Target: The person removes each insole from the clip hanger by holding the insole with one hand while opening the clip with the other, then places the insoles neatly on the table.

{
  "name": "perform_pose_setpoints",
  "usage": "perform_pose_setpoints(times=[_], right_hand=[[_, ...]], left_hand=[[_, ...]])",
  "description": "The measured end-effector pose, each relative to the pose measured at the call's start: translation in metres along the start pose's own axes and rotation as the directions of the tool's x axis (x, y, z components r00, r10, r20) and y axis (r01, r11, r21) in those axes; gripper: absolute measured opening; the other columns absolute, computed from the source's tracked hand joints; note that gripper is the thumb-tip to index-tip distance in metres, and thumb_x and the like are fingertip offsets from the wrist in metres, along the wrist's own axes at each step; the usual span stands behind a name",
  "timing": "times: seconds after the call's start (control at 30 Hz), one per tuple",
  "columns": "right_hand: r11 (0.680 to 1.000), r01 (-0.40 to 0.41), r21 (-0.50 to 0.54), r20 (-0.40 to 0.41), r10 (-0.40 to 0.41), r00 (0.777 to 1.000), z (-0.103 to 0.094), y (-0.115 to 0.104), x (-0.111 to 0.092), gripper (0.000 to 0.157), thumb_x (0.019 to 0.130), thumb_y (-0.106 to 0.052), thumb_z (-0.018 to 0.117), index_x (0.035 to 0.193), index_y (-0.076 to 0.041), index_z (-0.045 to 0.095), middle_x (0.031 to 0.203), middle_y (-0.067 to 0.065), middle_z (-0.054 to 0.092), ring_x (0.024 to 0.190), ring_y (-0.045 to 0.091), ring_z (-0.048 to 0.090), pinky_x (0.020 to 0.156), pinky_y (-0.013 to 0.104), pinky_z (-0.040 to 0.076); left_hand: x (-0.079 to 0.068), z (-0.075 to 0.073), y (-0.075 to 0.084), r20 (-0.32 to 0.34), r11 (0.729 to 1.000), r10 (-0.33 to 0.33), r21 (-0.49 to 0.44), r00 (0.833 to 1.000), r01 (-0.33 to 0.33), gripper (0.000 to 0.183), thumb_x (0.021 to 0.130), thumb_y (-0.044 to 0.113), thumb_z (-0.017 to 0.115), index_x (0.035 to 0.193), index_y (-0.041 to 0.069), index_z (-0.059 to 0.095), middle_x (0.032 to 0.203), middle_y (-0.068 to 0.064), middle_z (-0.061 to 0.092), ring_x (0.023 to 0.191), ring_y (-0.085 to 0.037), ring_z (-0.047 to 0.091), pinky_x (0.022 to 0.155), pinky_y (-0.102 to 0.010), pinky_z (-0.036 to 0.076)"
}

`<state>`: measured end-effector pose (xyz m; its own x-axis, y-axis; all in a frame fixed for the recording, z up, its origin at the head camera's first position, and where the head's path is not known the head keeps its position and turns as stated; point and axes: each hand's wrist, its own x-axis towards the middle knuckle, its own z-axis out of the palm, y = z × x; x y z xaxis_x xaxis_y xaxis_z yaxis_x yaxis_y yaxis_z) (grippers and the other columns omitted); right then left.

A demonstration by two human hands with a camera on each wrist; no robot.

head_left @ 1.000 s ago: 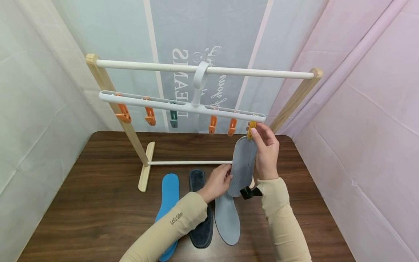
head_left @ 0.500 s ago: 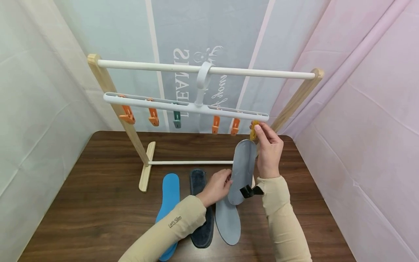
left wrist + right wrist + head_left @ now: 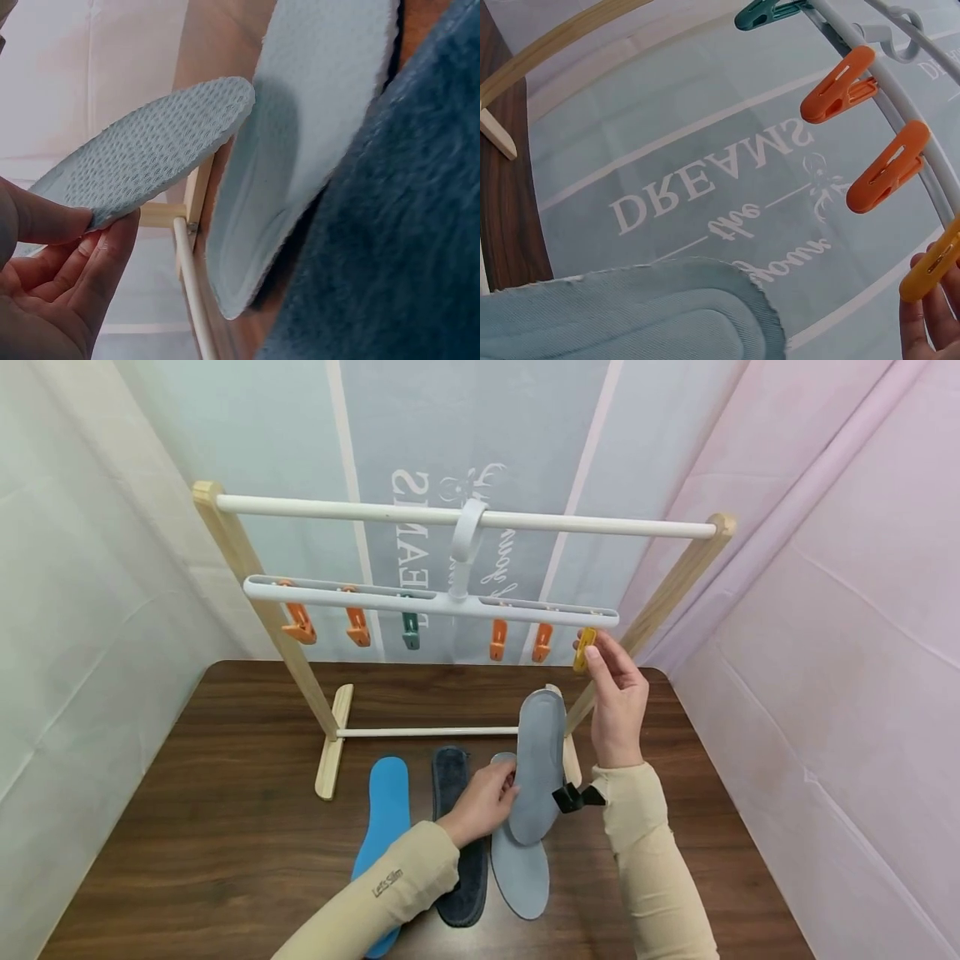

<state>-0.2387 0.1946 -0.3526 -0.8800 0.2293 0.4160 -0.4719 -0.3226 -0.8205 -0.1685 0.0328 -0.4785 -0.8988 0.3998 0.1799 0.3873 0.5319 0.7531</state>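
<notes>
My left hand [image 3: 482, 802] pinches a grey insole [image 3: 538, 760] by its edge, thumb on one face and fingers on the other. The left wrist view shows its dimpled face. Below it a second grey insole [image 3: 522, 877] lies on the table, partly covered from above. My right hand [image 3: 618, 702] pinches the yellow clip [image 3: 584, 649] at the right end of the white hanger [image 3: 352, 600]. The held insole's upper end is apart from that clip, lower and to its left.
A blue insole [image 3: 390, 802] and a dark fuzzy insole [image 3: 452, 772] lie on the table to the left. Several orange clips [image 3: 358, 628] and one green clip [image 3: 410, 631] hang along the hanger, which hooks over the rack's white rod [image 3: 600, 527].
The grey insole has come away from the yellow clip, moving down and left with my left hand. My right hand keeps its pinch on the clip; the hanger has shifted slightly right.
</notes>
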Motion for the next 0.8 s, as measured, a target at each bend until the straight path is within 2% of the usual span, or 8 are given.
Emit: perform_pose_setpoints(times=[0.17,0.3,0.43,0.63,0.8], right_hand=[[1.0,-0.004,0.019,-0.007,0.004,1.0,0.0,0.001,0.0,0.037,0.09,-0.007,0.065,0.124,0.008,0.059,0.107,0.003,0.071,0.098,0.016,0.066,0.085,0.026,0.049],[0.999,0.001,0.035,0.007,-0.002,1.0,-0.002,0.003,0.001,0.036,0.091,-0.006,0.064,0.124,0.008,0.059,0.108,0.005,0.071,0.1,0.021,0.066,0.087,0.028,0.049],[0.999,-0.001,0.048,0.015,0.001,1.0,-0.004,0.002,0.001,0.035,0.091,-0.005,0.064,0.123,0.007,0.059,0.109,0.007,0.071,0.102,0.024,0.065,0.091,0.029,0.047],[0.999,-0.02,0.039,0.022,0.019,1.0,-0.006,0.0,0.0,0.035,0.091,-0.005,0.064,0.123,0.006,0.059,0.11,0.005,0.07,0.106,0.017,0.062,0.092,0.028,0.047],[0.999,-0.026,0.044,0.029,0.025,0.999,-0.006,0.0,0.0,0.033,0.091,-0.004,0.063,0.122,0.004,0.059,0.111,0.005,0.069,0.107,0.017,0.061,0.093,0.028,0.046]], left_hand=[[-0.009,0.002,-0.005,-0.005,0.999,-0.005,-0.033,1.0,0.005,0.01,0.094,0.004,0.058,0.087,0.006,0.051,0.076,-0.001,0.048,0.064,-0.006,0.041,0.057,-0.019,0.037],[-0.016,0.003,-0.008,0.005,0.997,-0.033,-0.071,0.999,0.033,0.004,0.093,0.002,0.059,0.092,0.003,0.055,0.08,-0.002,0.051,0.067,-0.006,0.043,0.06,-0.02,0.039],[-0.024,0.004,-0.009,0.033,0.99,-0.075,-0.113,0.997,0.079,0.003,0.093,0.001,0.059,0.092,0.002,0.056,0.081,-0.002,0.052,0.067,-0.006,0.042,0.062,-0.021,0.039],[-0.032,0.006,-0.01,0.075,0.974,-0.124,-0.182,0.989,0.136,0.007,0.093,0.001,0.059,0.087,0.003,0.054,0.077,0.0,0.049,0.062,-0.004,0.041,0.057,-0.021,0.037],[-0.036,0.006,-0.011,0.113,0.959,-0.154,-0.222,0.982,0.176,0.008,0.093,-0.001,0.058,0.086,0.002,0.054,0.072,0.003,0.043,0.059,-0.003,0.038,0.057,-0.02,0.035]])
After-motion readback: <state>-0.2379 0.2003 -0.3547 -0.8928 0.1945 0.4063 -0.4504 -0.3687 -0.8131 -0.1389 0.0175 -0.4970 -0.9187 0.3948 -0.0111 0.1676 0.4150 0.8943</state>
